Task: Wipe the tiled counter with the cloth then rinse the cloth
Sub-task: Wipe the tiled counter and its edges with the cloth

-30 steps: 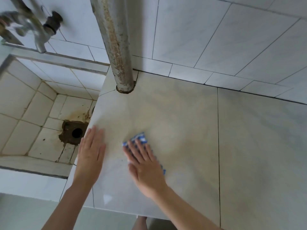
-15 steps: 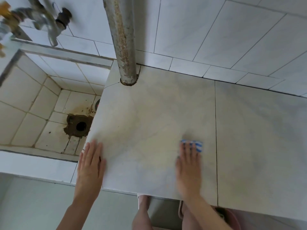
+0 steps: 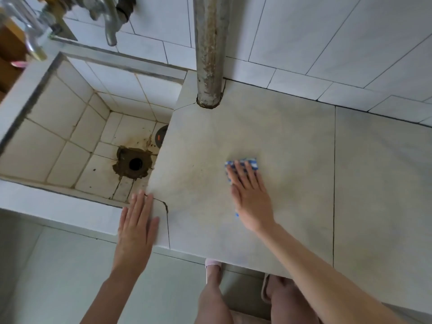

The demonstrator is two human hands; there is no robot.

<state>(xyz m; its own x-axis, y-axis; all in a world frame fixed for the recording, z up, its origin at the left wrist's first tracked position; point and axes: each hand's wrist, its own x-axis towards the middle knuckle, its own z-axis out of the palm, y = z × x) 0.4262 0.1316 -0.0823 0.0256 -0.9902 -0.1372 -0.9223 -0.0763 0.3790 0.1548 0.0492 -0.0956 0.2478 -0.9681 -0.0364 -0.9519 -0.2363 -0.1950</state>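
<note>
Cloth (image 3: 254,163) slid leftward | right hand (image 3: 252,199) presses it — grip wide | left hand (image 3: 136,226) flat

One desk (image 3: 292,136); one blue-checked cloth (image 3: 243,163); two hands, the left hand (image 3: 136,228) and the right hand (image 3: 251,202); one rusty pipe (image 3: 209,50); one sink (image 3: 58,108) with one drain hole (image 3: 135,163); two slippers, left slipper (image 3: 213,265) and right slipper (image 3: 266,289); two taps, the nearer tap (image 3: 111,26) and a blurred far tap (image 3: 32,38).
</note>
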